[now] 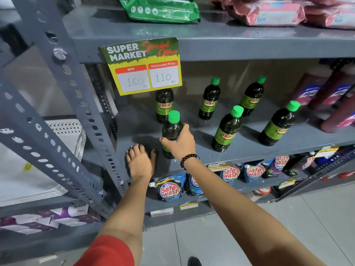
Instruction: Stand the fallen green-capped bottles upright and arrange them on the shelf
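Front bottle up!
Your right hand (pixel 178 143) clasps the dark green-capped plastic bottle (pixel 171 131) upright; left hand (pixel 140 162) rests spread on the grey metal shelf (pixel 249 148).

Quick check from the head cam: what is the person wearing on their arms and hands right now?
Both forearms are bare, and no gloves are worn. The right hand has a bracelet of round black beads at the wrist. The left hand shows no rings or bands, and its fingernails look pale. A red sleeve covers the left upper arm near the bottom edge of the view.
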A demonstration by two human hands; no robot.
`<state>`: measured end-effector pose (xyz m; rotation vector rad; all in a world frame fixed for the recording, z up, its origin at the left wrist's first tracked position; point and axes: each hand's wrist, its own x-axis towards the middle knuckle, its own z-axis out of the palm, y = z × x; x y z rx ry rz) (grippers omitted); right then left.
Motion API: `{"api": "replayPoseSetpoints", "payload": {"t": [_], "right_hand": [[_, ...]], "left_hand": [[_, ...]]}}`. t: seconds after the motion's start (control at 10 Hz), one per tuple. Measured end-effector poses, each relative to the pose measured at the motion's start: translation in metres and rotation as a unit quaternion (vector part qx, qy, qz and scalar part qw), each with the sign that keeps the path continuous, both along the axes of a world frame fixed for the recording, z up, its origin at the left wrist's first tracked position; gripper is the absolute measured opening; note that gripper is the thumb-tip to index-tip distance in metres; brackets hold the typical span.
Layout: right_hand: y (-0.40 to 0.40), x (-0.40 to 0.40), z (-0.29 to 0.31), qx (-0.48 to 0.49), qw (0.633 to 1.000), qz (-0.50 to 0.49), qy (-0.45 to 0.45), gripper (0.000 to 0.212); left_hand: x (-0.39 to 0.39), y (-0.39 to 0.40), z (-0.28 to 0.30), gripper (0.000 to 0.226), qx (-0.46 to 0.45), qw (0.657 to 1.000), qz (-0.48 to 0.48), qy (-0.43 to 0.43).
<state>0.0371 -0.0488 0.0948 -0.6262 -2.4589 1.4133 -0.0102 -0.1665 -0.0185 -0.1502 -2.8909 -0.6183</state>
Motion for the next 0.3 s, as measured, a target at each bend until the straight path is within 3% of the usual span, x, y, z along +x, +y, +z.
{"api": "replayPoseSetpoints", "payload": {"t": [0.2, 0.3], "right_hand": [[-0.0019, 0.0023, 0.0023, -0.008, 1.000, 0.001, -0.008, 0.058], [0.0003, 0.0090, 0.0041, -0.055, 0.998, 0.021, -0.006, 0.077]], "left_hand": [[-0.0046, -0.0009, -0.0001, 0.041, 0.001, 1.000, 0.000, -0.012], [-0.0031, -0.0008, 0.0070, 0.044, -0.003, 1.000, 0.012, -0.023]]}}
